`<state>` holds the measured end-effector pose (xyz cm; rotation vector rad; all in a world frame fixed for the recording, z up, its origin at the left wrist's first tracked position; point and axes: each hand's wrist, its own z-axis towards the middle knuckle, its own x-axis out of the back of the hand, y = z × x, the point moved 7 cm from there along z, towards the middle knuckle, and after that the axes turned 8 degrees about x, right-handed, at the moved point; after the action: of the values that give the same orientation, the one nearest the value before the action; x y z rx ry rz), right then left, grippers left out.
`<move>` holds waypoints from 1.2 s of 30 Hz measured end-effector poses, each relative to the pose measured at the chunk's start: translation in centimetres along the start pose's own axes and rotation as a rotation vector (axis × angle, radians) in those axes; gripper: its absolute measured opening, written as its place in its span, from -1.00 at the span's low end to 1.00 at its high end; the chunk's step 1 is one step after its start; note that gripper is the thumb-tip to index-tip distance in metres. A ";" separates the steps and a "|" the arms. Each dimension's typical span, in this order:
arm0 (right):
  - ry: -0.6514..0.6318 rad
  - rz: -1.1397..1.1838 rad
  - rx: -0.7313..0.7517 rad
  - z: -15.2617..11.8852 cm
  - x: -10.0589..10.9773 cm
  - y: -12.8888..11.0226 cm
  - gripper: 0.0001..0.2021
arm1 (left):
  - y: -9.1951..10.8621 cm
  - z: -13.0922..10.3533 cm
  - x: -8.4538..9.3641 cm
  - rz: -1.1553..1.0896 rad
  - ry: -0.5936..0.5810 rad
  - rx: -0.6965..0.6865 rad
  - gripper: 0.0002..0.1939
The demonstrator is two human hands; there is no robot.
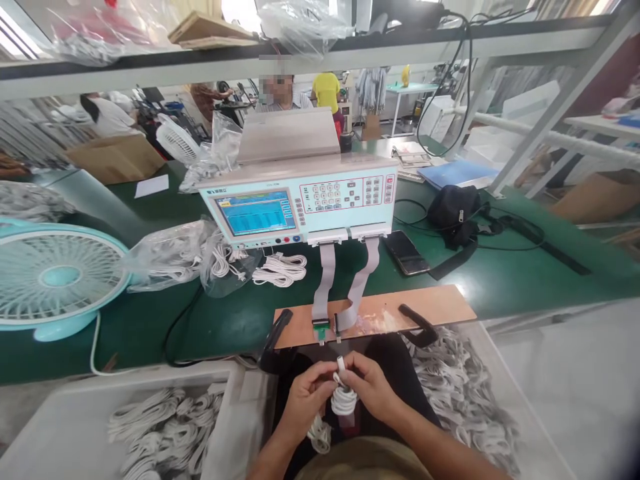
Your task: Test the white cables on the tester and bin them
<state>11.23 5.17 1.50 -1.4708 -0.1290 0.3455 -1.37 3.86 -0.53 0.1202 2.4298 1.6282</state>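
Observation:
A coiled white cable hangs between my hands, just in front of the table edge. My right hand pinches one white connector end of it, which points up. Close beside it, my left hand has its fingers pressed together on another part of the cable near its end. Below my left hand hangs a further loop of white cable. Just beyond my fingers, a small green circuit board and a second connector sit at the edge of a wooden board, joined to grey ribbon cables.
A white tester with a screen stands on the green table. Around it are a turquoise fan, bagged cables, a phone and a black pouch. Bins of coiled cables flank my legs. Other people are farther back.

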 end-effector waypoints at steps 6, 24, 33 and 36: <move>0.151 -0.090 -0.030 0.8 0.6 0.6 -0.73 | 2.9 0.3 -0.2 0.188 0.022 -0.261 -0.87; 0.309 0.265 -0.277 1.7 0.0 1.5 -0.65 | 1.9 1.2 0.1 0.033 0.038 0.071 -0.69; 0.241 0.203 -0.259 2.2 0.0 0.2 -0.60 | 1.3 1.7 1.2 0.065 0.237 -0.044 -0.67; 0.213 0.191 -0.264 2.2 0.0 0.2 -0.58 | 1.2 1.7 1.4 0.063 0.289 -0.050 -0.67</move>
<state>10.58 7.32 1.49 -1.7768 0.1432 0.3332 -2.42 6.14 -0.27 -0.0517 2.6143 1.8459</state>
